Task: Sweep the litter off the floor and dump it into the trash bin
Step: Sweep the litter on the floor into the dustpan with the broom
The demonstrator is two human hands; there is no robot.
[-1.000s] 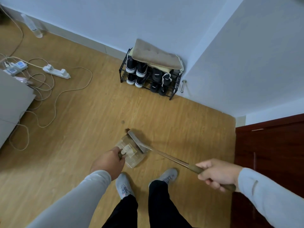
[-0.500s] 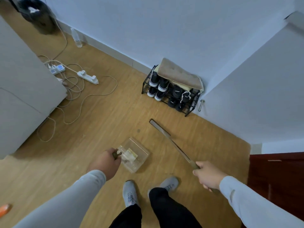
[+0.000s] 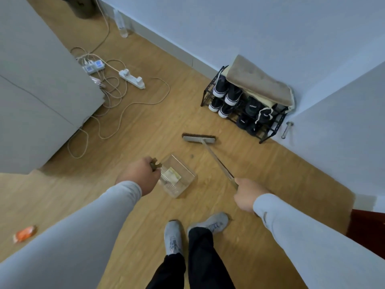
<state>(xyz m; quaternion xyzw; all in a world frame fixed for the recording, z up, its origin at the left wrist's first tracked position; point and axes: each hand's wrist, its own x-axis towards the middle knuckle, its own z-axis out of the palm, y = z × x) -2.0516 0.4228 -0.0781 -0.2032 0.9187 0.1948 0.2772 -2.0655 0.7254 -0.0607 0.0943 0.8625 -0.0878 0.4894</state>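
**Pan loaded, one wrapper left on the floor**

The wooden floor (image 3: 145,126) carries everything here. Along its left edge stands a grey cabinet (image 3: 37,84), with a tangle of cables and a power strip (image 3: 132,78) at its foot. In the far right corner sits a black shoe rack (image 3: 245,105) with a folded brown cloth on top. At the top edge, near the far left corner, a dark shape partly cut off by the frame looks like the trash bin (image 3: 82,7).

The broom (image 3: 199,139) lies with its head on the floor in front of the shoe rack; its long handle runs back and to the right into the right hand (image 3: 248,195), whose fingers are curled round it. The left hand (image 3: 138,176) grips the handle of the clear dustpan (image 3: 179,178), which is held low in front of the feet and has a pale piece of litter (image 3: 171,174) in it.

An orange wrapper (image 3: 24,234) lies near the left edge of the floor, well apart from the pan and behind and to the left of the left arm. The left hand is much the nearer to it; the broom head points the opposite way. Collecting it likely means turning left and swinging the broom across, before carrying the pan towards the far left corner to tip it out.
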